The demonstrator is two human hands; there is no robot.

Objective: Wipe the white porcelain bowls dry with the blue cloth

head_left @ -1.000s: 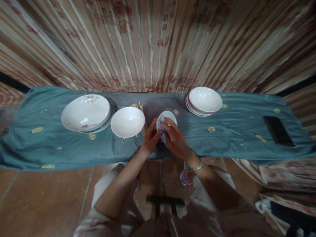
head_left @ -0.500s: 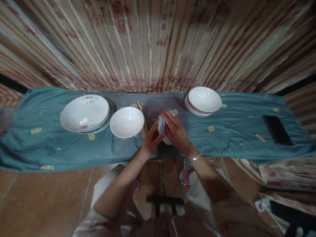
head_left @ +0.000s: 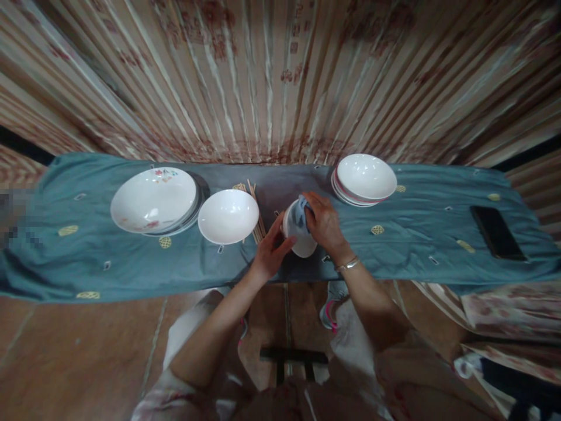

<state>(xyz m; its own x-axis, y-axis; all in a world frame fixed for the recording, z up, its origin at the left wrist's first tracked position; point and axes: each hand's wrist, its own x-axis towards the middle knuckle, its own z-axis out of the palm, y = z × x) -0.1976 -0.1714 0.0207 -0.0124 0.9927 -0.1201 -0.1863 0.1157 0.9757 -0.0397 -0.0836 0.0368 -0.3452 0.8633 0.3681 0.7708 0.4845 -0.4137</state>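
A white bowl (head_left: 303, 242) is tilted over the middle of the table, held along its left side by my left hand (head_left: 270, 248), thumb lying over its surface. My right hand (head_left: 323, 221) is closed on a blue cloth (head_left: 300, 214) and presses it against the bowl's upper part. Left of my hands stands another white bowl (head_left: 228, 216), with several wooden chopsticks (head_left: 259, 225) lying beside it, partly hidden by the bowl and my left hand.
A stack of large floral-rimmed plates (head_left: 153, 200) stands at the left of the green-blue tablecloth (head_left: 131, 269). Stacked white bowls (head_left: 367, 177) sit at the back right. Near the right end lies a black phone (head_left: 497, 233). A pleated curtain (head_left: 263, 76) hangs behind the table.
My right hand has moved a little right with the cloth, uncovering more of the bowl. My left hand keeps its hold. The whole view has shifted slightly.
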